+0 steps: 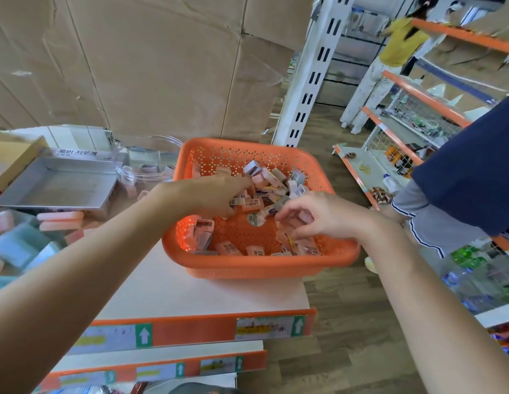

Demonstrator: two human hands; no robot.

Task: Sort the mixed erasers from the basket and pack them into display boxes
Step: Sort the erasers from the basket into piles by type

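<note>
- Erasers [264, 189], small pink and white blocks with barcode labels, are heaped loosely in the orange basket [247, 268], mostly toward its far side.
- One of them, pink, is pinched in the curled fingers of the right hand [318, 217], above the basket's right side.
- The left hand [216, 194] is pushed into the heap; whether anything is held cannot be told.
- One kind is best gathered at a time, labels aligned, before the silver box [62, 186] at left is filled.
</note>
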